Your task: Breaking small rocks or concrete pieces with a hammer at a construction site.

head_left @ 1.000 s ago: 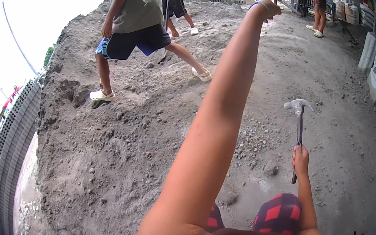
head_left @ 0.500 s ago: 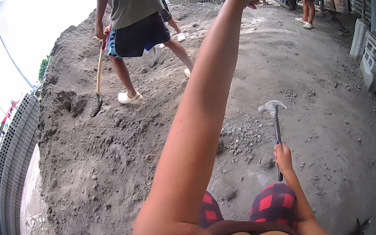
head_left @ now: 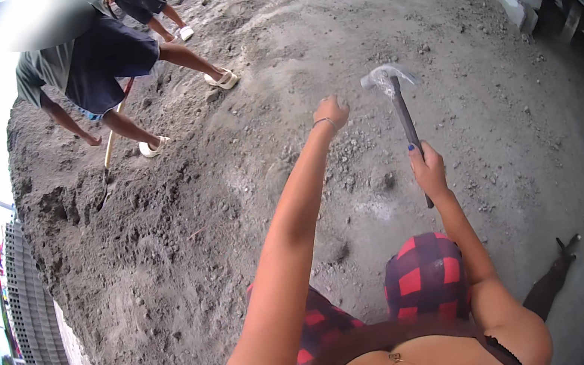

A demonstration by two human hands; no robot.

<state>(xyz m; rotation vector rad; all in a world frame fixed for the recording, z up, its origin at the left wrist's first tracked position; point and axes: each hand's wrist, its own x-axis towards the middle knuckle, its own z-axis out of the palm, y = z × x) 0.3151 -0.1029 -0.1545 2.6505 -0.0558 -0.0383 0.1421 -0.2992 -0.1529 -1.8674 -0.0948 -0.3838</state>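
Apparently, holding is the step in hand: the right hand (head_left: 427,164) grasps a dark-handled, grey-headed claw hammer (head_left: 406,116) above gritty grey ground (head_left: 510,127); whether the left hand (head_left: 331,112) is clenched cannot be told. Moving the hammer calls for a firm grip.

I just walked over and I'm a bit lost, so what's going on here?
The person's right hand grips a claw hammer by its dark handle, the head pointing away from the body. The left hand reaches forward with nothing visible in it. Ahead to the left, a co-worker bends over the gray dirt beside a shovel; whether they grip it is unclear. Another person is beyond, partly out of view.
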